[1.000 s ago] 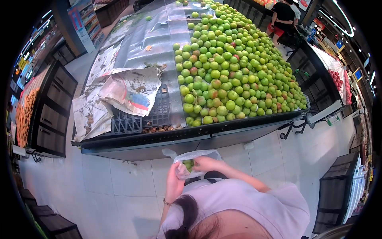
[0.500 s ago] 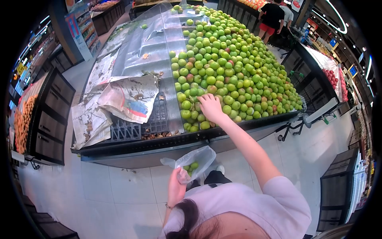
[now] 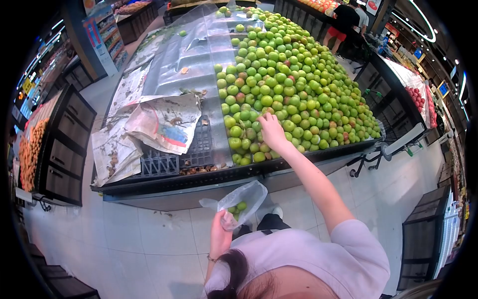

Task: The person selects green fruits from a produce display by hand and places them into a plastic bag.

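Observation:
My left hand (image 3: 220,233) is closed on the gathered side of a clear plastic bag (image 3: 251,198), held low in front of the display stand. Several green plums (image 3: 239,207) show inside the bag, whose mouth gapes toward the stand. My right hand (image 3: 272,130) reaches onto the near left part of a big heap of green plums (image 3: 298,89), some blushed red. Its fingers are bent down against the fruit beside a reddish plum (image 3: 267,110). Whatever lies under those fingertips is hidden by the hand.
Crumpled newspaper (image 3: 164,124) and a black plastic crate (image 3: 199,149) occupy the stand's left half, beside clear plastic sheeting (image 3: 174,70). A dark front edge (image 3: 234,173) runs before me. A cart handle (image 3: 406,139) juts in at right. Another person (image 3: 343,22) bends at the back right.
My right hand has shifted slightly right on the heap, and its fingers have gone from stretched out to curled. The left hand and bag stay almost in place. The person behind has bent lower.

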`<state>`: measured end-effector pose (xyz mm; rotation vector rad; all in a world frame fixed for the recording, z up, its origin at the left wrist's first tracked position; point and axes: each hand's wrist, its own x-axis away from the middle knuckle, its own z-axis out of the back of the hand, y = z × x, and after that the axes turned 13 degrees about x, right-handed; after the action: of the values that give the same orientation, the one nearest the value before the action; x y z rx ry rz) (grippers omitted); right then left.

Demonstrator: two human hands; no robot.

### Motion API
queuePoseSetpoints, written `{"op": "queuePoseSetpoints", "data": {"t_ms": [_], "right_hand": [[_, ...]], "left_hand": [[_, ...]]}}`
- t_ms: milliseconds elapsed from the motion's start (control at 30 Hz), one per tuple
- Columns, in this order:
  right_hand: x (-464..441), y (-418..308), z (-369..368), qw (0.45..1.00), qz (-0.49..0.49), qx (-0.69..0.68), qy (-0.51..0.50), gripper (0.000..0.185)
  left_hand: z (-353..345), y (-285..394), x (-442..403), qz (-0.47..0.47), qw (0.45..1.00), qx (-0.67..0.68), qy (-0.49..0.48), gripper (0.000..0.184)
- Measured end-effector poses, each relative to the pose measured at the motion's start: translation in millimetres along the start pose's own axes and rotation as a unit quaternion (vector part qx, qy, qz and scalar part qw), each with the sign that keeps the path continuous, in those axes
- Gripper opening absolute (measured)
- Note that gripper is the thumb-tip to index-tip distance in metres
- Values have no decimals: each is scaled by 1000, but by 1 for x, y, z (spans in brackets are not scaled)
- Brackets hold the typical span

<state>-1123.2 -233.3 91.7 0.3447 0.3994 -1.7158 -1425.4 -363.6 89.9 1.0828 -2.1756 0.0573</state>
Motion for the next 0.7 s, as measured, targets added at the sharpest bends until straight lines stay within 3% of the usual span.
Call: {"op": "queuePoseSetpoints", "data": {"t_ms": [67, 167, 200, 300, 367, 500, 567, 633, 700], "right_hand": [[-2, -3, 15, 996, -4, -55, 65, 31], [5, -13, 38, 920, -132, -362, 72, 27], [12, -6, 32, 815, -172, -553, 27, 20], [41, -25, 75, 522, -298, -797, -58, 12], [75, -24, 67, 524, -293, -783, -164, 12], [136, -45, 36, 437, -272, -780, -356, 22], [163, -64, 19, 529, -249, -704, -404, 21], [183, -90, 12, 616, -296, -591, -429, 17], [207, -103, 3, 693, -227, -526, -438, 19]], "left_hand": [[4, 0, -3, 5, 1000, 8, -8, 12], [17, 0, -10, 21, 999, 14, -38, 14], [14, -1, -9, 18, 999, 11, -24, 16], [21, -4, -14, 26, 999, 16, -26, 21], [31, -5, -20, 36, 998, 19, -37, 22], [22, -7, -18, 50, 998, 13, -29, 18], [22, -11, -19, 57, 998, 14, -29, 18], [32, -21, -26, 62, 997, 21, -42, 22], [23, -24, -18, 63, 997, 17, -44, 24]]}}
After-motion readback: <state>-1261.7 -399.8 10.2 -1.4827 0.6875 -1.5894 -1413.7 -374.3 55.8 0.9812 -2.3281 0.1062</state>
